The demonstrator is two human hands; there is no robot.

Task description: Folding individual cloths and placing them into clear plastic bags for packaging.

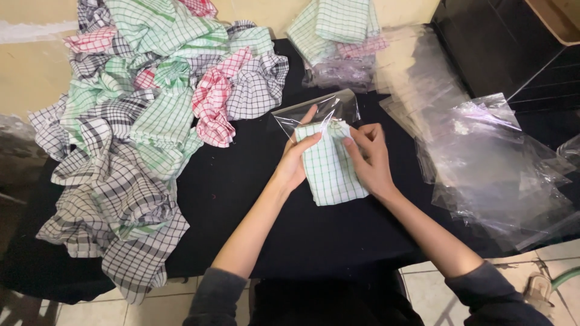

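Both hands meet at the middle of the black counter point(241, 199) over a folded green-checked cloth point(329, 172). The left hand point(296, 160) pinches the cloth's upper left corner and the lip of a clear plastic bag point(317, 111); the right hand point(368, 160) grips the cloth's right edge, fingers closed on it. The cloth's long axis runs away from the person, top end just entering the bag's mouth — the bag lies directly beyond the fingers. A heap of loose checked cloths point(139, 121) sits to the left, empty clear bags point(483, 157) to the right.
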